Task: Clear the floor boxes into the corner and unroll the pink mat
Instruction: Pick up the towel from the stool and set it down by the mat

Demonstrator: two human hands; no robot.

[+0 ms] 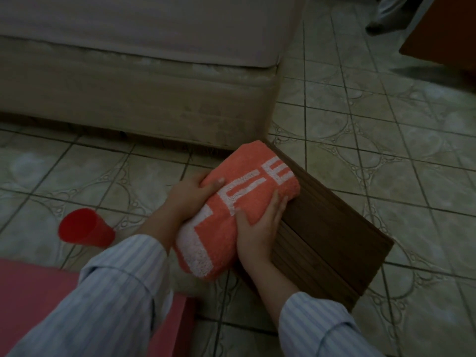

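A folded orange towel [247, 176] with white lettering rests against the top edge of a dark brown wooden box [332, 235] that stands on the tiled floor. My left hand [190, 197] grips the towel's left side, thumb on top. My right hand [260, 228] clasps its right side, next to the box. Part of the pink mat [33, 300] lies flat at the bottom left, partly covered by my striped left sleeve.
A red plastic cup [85, 231] lies tipped on the floor left of my left arm. A beige bed [144, 81] fills the upper left. Another person's foot [378, 28] and an orange-brown piece of furniture [443, 37] show at the top right.
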